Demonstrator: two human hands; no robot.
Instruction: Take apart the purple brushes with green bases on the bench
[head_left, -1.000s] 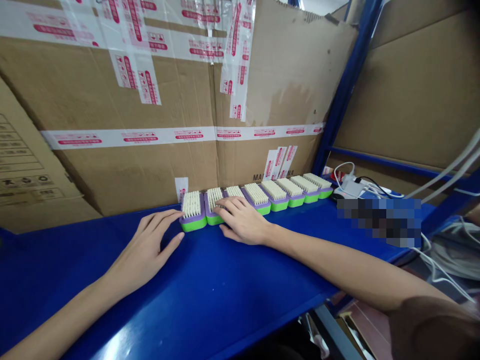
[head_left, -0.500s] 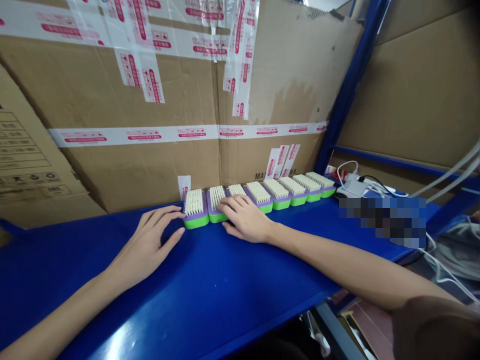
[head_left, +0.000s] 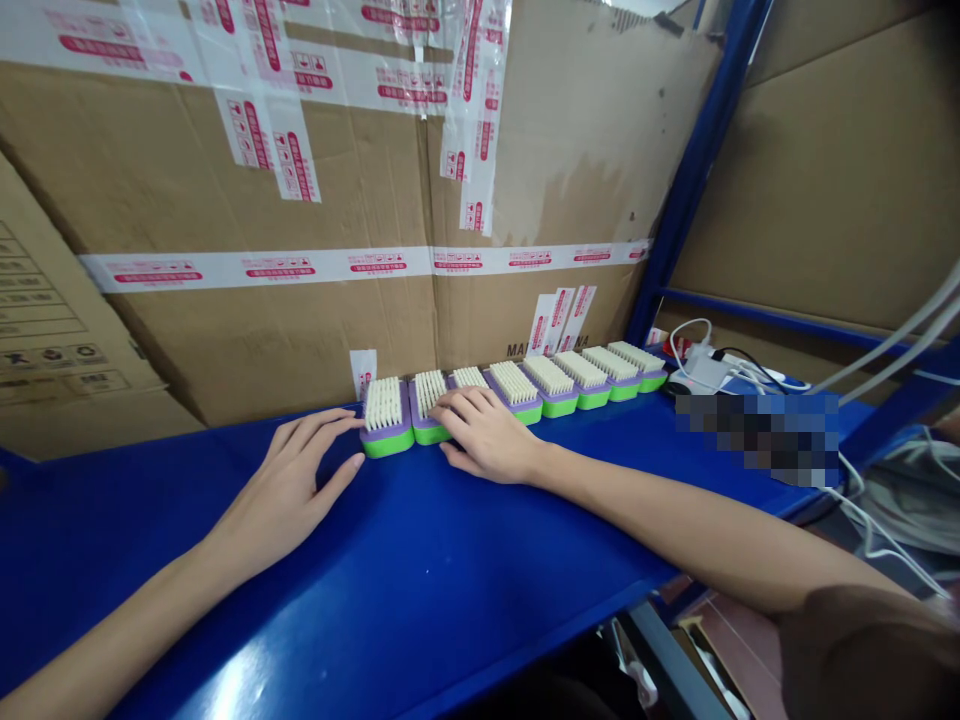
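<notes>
Several brushes with purple and green bases stand in a row, pale bristles up, along the foot of a cardboard box. My left hand (head_left: 289,495) is beside the leftmost brush (head_left: 387,420), its fingertips at that brush's left side, thumb and fingers apart. Over the front of the second brush (head_left: 430,400) and the third brush (head_left: 469,378) lies my right hand (head_left: 487,435), palm down with fingers spread and nothing gripped. It hides part of both. To its right, the fourth brush (head_left: 514,390) is in plain view.
The large taped cardboard box (head_left: 337,330) rises behind the blue tabletop (head_left: 420,570). At the right are a white adapter with cables (head_left: 705,368), a blue metal post (head_left: 694,170) and a blurred-out patch. Another carton (head_left: 52,320) leans at the left.
The view has shifted slightly, so the scene sits a little further left. Both hands keep nearly the same places beside and over the brushes.
</notes>
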